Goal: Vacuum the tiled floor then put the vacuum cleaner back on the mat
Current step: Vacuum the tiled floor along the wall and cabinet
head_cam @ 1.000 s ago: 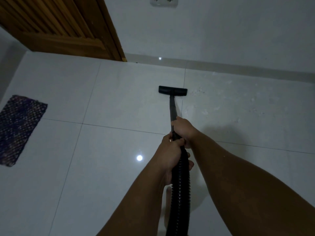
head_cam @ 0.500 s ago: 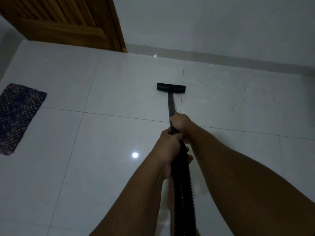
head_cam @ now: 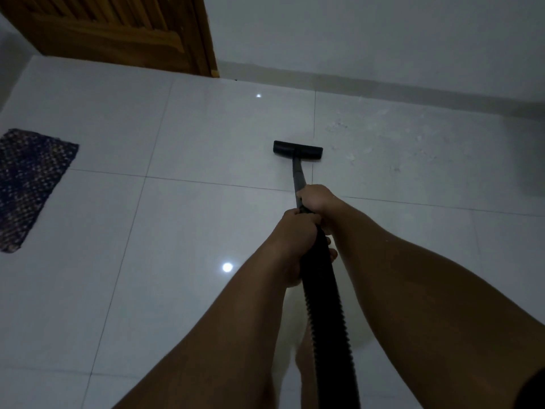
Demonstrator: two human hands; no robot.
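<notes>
At twelve o'clock from the hands, floor head (head_cam: 298, 149) flat on the tiled floor (head_cam: 188, 219), pale dust patch (head_cam: 380, 137) just to its two o'clock. Right hand (head_cam: 317, 199) clenched on the wand (head_cam: 298, 178), left hand (head_cam: 295, 234) clenched where the ribbed hose (head_cam: 327, 305) begins. Best kept flat, swept slowly toward two o'clock. One head, one hose, one mat (head_cam: 29, 184) at nine o'clock, well apart.
</notes>
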